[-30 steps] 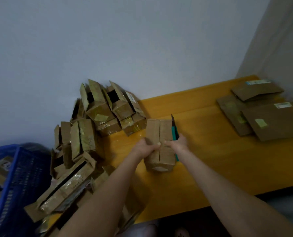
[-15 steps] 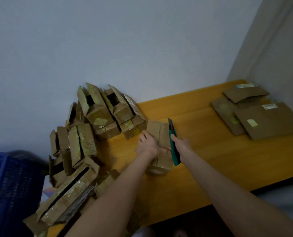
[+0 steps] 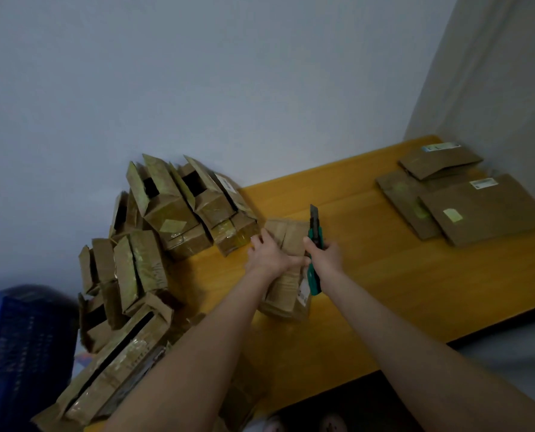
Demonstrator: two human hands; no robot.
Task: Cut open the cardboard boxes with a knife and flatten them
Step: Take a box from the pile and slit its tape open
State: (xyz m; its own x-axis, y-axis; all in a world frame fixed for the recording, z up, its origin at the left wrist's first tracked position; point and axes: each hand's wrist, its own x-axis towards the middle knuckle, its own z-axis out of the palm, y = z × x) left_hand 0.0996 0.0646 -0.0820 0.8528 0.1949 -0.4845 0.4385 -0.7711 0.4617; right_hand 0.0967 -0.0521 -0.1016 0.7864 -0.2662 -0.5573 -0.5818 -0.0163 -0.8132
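Note:
A small brown cardboard box [image 3: 286, 288] lies on the yellow wooden table [image 3: 384, 275], its far flaps spread toward the wall. My left hand [image 3: 271, 254] presses flat on top of it, fingers apart. My right hand [image 3: 327, 255] grips a green utility knife [image 3: 315, 241] beside the box's right edge, blade pointing away from me and up. A pile of unopened and half-open boxes [image 3: 172, 213] leans against the wall at the table's left end.
Several flattened boxes [image 3: 466, 207] lie stacked at the far right corner of the table. A blue plastic crate [image 3: 16, 353] stands at the lower left. More boxes [image 3: 113, 366] spill over the table's left front. The wall [image 3: 228, 88] runs close behind.
The box went from held upright in both hands to lying on the table. My left hand now presses it down, and my right hand has come off it with the knife.

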